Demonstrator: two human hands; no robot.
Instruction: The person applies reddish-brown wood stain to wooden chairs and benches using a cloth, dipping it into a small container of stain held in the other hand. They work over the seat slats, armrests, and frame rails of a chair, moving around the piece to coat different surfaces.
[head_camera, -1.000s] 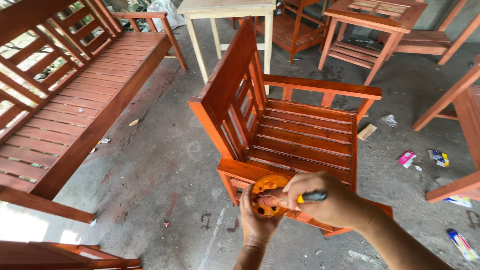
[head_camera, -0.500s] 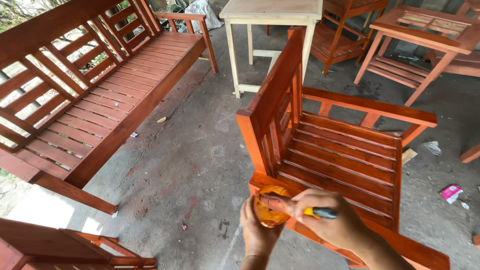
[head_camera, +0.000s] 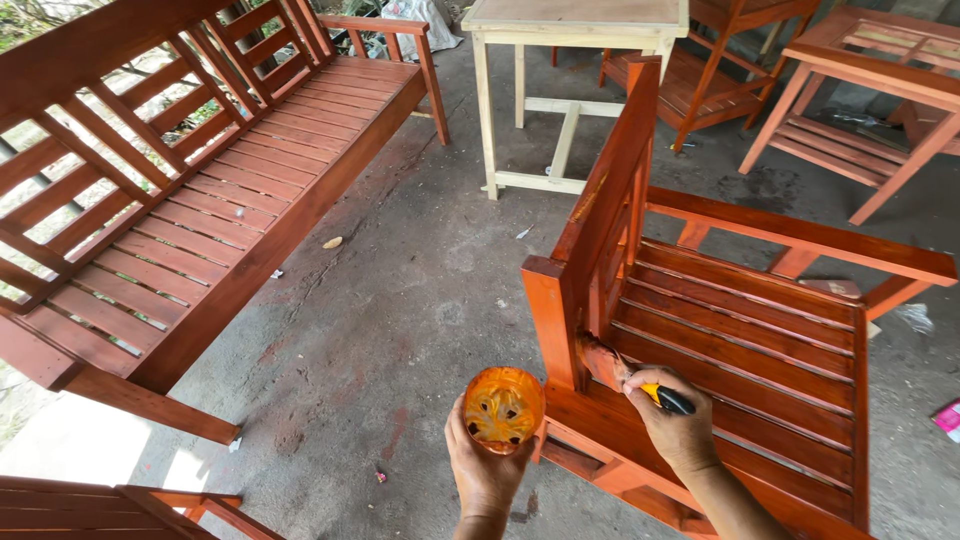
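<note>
In the head view, the right hand (head_camera: 678, 430) is gripping a yellow-and-black-handled brush (head_camera: 630, 378) and pressing its stained bristles against the inner near-left corner of the wooden armchair (head_camera: 740, 340), while the left hand (head_camera: 487, 462) is closing around a small orange-stained cup (head_camera: 503, 408) just left of that corner. The chair is already looking reddish-orange over nearly all its slats, arms and back, so I judge the staining far along with only corners left. Counting: one brush, one cup, one armchair, one long slatted bench (head_camera: 190, 210) at left, one pale unstained table (head_camera: 575, 40) far behind.
</note>
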